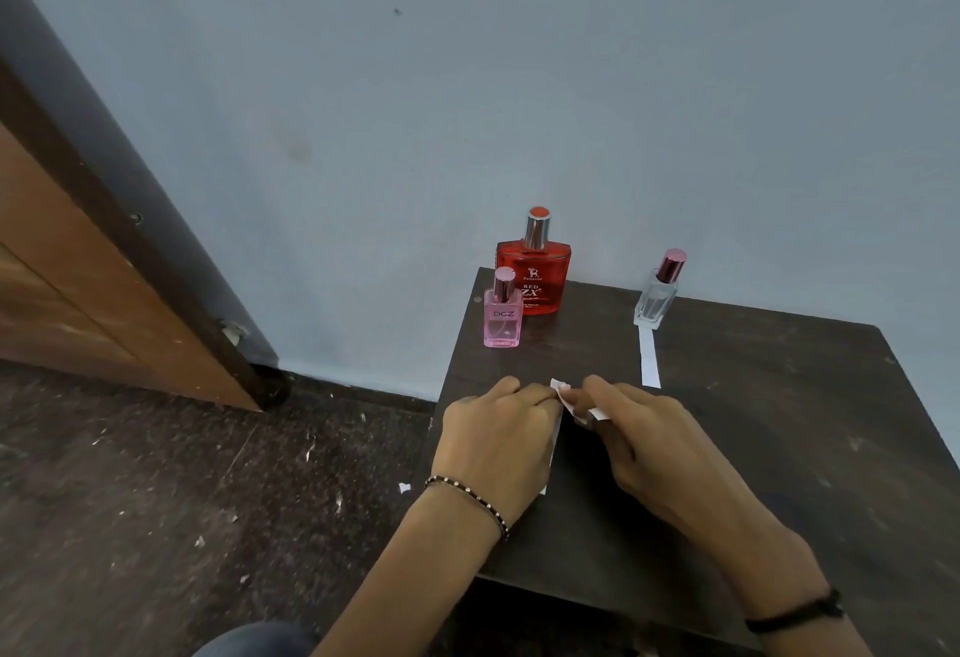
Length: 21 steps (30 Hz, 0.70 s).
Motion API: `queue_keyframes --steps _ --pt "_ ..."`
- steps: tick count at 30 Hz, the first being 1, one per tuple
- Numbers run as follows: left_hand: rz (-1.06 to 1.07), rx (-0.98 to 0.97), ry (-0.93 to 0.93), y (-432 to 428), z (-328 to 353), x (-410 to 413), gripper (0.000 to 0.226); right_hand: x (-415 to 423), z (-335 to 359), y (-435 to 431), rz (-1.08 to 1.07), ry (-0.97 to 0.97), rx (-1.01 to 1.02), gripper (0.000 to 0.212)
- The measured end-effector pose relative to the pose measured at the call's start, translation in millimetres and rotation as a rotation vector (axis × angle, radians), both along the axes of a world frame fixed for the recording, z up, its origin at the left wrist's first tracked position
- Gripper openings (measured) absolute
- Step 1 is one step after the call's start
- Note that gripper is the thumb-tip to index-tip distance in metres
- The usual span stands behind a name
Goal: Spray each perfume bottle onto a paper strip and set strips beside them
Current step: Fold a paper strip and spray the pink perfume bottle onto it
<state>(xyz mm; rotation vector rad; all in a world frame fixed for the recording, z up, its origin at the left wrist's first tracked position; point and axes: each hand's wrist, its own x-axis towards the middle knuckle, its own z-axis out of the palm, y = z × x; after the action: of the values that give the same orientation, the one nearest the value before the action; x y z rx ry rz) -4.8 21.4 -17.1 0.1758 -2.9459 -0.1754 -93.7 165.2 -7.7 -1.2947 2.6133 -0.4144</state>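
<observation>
both hands are down over the near part of the dark table [779,396], knuckles up and almost touching. the left hand [498,430] has its fingers curled under and grips a piece of white paper [561,389], whose edge runs down along the thumb side of that hand towards the wrist. the right hand [641,430] pinches the same paper from the other side with bent fingers, and a small white end sticks out between them. how much paper lies under the left palm i cannot tell. just beyond the left hand's knuckles stands a small pink bottle [502,316], and right behind it, touching or nearly so, a bigger red bottle [535,277], both upright with caps on. further out past the right hand, a clear bottle [657,297] stands with a rosy cap, and a finished strip [648,356] lies flat on the table, running from that bottle's foot back towards the right hand's fingertips. a beaded bracelet [467,498] sits on the left wrist, a black band [795,615] on the right.
</observation>
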Motion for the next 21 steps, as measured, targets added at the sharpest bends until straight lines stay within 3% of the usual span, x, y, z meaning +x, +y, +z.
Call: queue_keyframes --steps 7,11,14,18,21 --pt "0.02 -0.019 -0.009 4 0 -3 0.028 -3 7 15 -0.023 -0.045 0.013 0.019" --pt "0.03 0.113 0.126 -3 0 -2 0.027 -2 13 23 -0.049 0.079 -0.149 0.026" --pt "0.162 0.455 0.289 5 2 -4 0.024 -1 14 22 0.015 0.189 -0.207 0.041" --pt "0.34 1.228 0.122 12 7 -12 0.012 5 11 14 0.059 0.288 -0.311 0.039" --pt "0.416 1.454 0.138 14 8 -15 0.013 11 7 10 0.068 0.321 -0.356 0.036"
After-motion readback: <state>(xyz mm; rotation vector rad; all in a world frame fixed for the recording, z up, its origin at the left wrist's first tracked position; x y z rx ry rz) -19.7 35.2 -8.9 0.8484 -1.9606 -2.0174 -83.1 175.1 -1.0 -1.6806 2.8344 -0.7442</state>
